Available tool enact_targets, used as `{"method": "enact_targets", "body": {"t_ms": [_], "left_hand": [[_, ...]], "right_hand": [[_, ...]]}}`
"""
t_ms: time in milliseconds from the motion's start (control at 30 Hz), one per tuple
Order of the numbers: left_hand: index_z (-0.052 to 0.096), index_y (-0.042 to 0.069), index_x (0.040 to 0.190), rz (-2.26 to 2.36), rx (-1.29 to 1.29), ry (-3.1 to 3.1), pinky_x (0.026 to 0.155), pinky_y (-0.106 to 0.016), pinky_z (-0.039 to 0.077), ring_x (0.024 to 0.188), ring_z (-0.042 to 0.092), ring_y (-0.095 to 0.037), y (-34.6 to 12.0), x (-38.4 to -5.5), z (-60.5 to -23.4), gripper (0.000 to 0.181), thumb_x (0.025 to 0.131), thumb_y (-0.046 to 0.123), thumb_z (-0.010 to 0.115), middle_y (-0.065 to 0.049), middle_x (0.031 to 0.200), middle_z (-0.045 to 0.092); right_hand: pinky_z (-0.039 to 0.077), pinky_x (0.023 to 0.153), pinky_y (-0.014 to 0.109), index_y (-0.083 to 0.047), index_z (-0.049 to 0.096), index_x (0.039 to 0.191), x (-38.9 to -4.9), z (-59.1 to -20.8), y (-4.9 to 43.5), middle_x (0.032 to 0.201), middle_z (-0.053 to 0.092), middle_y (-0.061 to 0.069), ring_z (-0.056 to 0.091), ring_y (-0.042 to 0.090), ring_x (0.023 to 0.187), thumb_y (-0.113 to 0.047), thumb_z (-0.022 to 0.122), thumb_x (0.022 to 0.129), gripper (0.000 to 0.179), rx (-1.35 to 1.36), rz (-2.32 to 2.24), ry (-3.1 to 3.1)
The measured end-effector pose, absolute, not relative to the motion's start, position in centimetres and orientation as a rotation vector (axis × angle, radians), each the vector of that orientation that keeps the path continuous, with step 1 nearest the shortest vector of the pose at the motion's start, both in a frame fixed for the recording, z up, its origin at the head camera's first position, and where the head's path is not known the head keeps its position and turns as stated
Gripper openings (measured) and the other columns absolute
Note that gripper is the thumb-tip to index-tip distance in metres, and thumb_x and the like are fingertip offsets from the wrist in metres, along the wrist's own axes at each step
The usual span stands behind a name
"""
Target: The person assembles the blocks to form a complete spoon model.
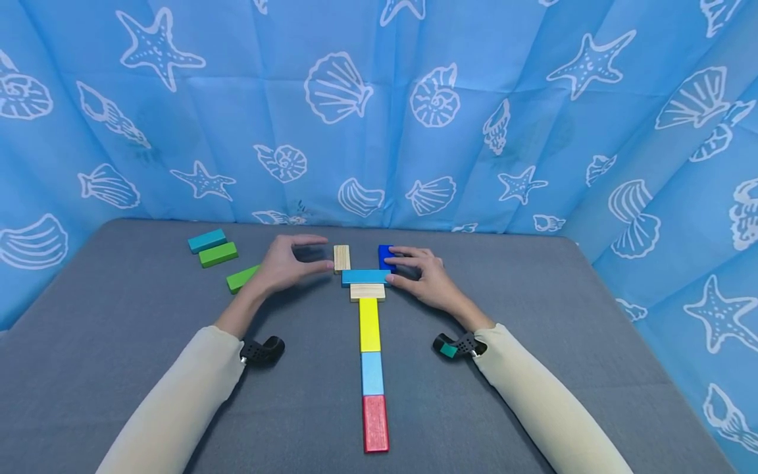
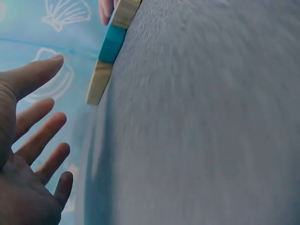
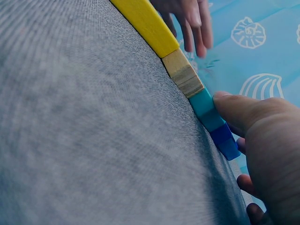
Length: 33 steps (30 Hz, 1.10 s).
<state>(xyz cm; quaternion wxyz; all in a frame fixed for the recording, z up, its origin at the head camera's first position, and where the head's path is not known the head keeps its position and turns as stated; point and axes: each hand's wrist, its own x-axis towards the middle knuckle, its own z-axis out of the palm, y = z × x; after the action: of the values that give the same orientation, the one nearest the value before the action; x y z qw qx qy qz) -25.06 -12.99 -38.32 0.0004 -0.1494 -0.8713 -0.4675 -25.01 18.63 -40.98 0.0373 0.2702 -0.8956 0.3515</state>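
Observation:
On the grey cloth, a light-blue crosswise block (image 1: 366, 278) lies above a plain wooden block (image 1: 367, 292). Another wooden block (image 1: 341, 259) points away from its left end and a dark blue block (image 1: 386, 257) from its right end. My left hand (image 1: 288, 264) is spread just left of the upright wooden block, thumb tip close to it and nothing held. Over the dark blue block's right side lie the fingers of my right hand (image 1: 428, 280), while its thumb is at the crosswise block's right end. The fingers partly hide the dark blue block.
Below run a yellow block (image 1: 370, 324), a pale blue block (image 1: 372, 373) and a red block (image 1: 376, 423) in a line. At the back left lie a teal block (image 1: 206, 241) and two green blocks (image 1: 218, 255). A blue shell-patterned curtain (image 1: 355, 131) hangs behind the table.

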Motion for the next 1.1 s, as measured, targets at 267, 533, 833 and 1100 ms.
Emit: {"method": "enact_targets", "body": {"t_ms": [267,533,833,1100], "left_hand": [[0.061,0.008,0.14,-1.335,-0.409,-2.843,0.112,-0.061,0.03,0.141,0.04,-0.038,-18.1,-23.3,-37.4,0.066,0.087,0.042,0.08,-0.018,0.148,0.052],[0.058,0.003,0.141,-1.273,-0.361,-2.891,0.102,-0.061,0.04,0.132,0.048,-0.043,-22.9,-21.7,-37.2,0.069,0.088,0.041,0.079,-0.024,0.143,0.054],[0.063,0.001,0.135,-1.191,-0.267,-2.976,0.097,-0.06,0.042,0.119,0.054,-0.041,-25.6,-21.1,-38.1,0.069,0.085,0.045,0.081,-0.024,0.133,0.061],[0.07,0.001,0.126,-1.134,-0.278,-3.0,0.083,-0.043,0.045,0.103,0.059,-0.03,-26.2,-21.0,-38.3,0.062,0.083,0.043,0.084,-0.018,0.118,0.068]], "right_hand": [[0.024,0.103,0.06,-0.013,0.069,0.132,-25.0,-41.0,18.7,0.15,0.052,0.008,0.038,0.036,0.137,-0.028,0.074,0.094,0.041,0.813,1.071,-2.773],[0.023,0.102,0.061,-0.012,0.069,0.132,-25.0,-41.0,18.8,0.15,0.052,0.008,0.038,0.036,0.137,-0.028,0.074,0.095,0.04,0.814,1.078,-2.766],[0.023,0.101,0.061,-0.011,0.069,0.132,-24.9,-40.9,18.7,0.15,0.052,0.009,0.038,0.037,0.137,-0.026,0.075,0.094,0.041,0.832,1.083,-2.75],[0.023,0.103,0.061,-0.012,0.069,0.132,-24.9,-40.9,18.6,0.151,0.051,0.008,0.038,0.036,0.137,-0.027,0.074,0.095,0.041,0.825,1.079,-2.764]]}}
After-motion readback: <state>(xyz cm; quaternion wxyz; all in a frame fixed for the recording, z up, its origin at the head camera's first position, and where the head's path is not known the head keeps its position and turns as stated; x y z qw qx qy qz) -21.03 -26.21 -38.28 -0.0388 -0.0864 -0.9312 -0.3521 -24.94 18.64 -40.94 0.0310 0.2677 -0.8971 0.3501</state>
